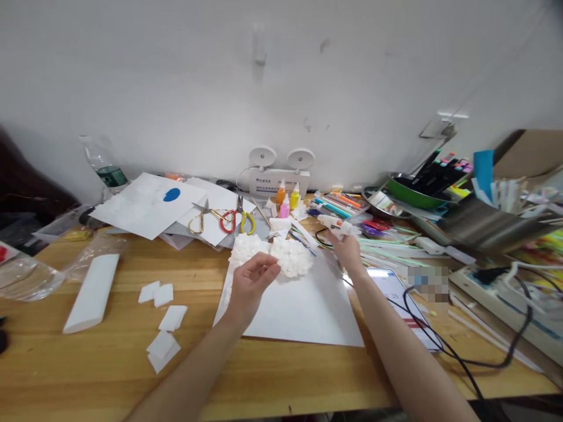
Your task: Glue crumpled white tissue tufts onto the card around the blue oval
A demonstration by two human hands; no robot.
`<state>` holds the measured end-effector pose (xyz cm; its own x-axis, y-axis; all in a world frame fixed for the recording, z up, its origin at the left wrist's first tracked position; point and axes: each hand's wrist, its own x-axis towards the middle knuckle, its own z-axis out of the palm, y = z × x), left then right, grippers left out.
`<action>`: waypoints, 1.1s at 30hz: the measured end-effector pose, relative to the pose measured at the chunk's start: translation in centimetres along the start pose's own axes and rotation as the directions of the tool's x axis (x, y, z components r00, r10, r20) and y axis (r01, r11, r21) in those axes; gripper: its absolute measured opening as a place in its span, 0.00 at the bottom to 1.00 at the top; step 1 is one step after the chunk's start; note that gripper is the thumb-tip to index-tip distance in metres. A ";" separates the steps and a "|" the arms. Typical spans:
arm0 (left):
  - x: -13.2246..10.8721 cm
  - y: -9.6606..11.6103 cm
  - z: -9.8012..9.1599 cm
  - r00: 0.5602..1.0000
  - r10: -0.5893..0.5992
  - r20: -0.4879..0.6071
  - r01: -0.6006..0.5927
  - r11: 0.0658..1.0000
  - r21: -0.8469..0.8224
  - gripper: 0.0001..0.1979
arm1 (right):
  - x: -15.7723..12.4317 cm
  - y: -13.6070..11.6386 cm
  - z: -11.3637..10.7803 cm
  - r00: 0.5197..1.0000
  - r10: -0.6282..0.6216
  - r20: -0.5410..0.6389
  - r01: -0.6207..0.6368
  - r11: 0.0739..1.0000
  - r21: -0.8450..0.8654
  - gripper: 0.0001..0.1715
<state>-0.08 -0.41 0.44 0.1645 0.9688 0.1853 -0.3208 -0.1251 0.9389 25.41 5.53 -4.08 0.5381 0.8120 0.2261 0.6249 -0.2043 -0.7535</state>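
My left hand [254, 283] is over the near edge of a fluffy white cluster [290, 253], its thumb and fingertips closed in a pinch. Whatever sits between those fingers, if anything, is too small to make out. The cluster looks like bunched white paper or cotton and covers the far part of a white sheet of paper [303, 316]. To the right of the sheet, my right hand [346, 249] grips a white hot glue gun [338, 224] with orange parts. Small white paper squares [173, 317] lie on the table left of my left hand.
Scissors [229, 220] lie on papers at the back left. Small paint bottles [285, 205], pens and a green bowl of markers [416, 190] stand along the wall. A phone [398, 302] and black cable [466, 360] are by my right forearm. A white block [92, 293] lies left.
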 end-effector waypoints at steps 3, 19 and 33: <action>0.0 0.1 0.0 1.000 0.006 -0.002 -0.006 1.000 0.002 0.06 | 0.9 0.3 1.4 1.000 -0.023 0.013 0.024 0.998 -0.065 0.21; 1.6 2.1 -2.3 0.962 0.261 -0.084 -0.235 0.942 0.238 0.05 | -2.7 -1.4 -5.1 0.766 0.101 -0.635 0.092 0.960 0.264 0.15; 0.9 3.3 -8.4 0.712 -0.066 0.699 -0.668 0.239 0.704 0.08 | -10.1 -6.3 -1.5 0.894 -0.447 -0.035 0.415 0.796 0.441 0.08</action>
<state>-8.85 1.85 1.21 0.7902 0.5491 0.2723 0.4703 -0.8281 0.3049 16.91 -2.18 -0.62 0.2211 0.7982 0.5604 0.4708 0.4158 -0.7781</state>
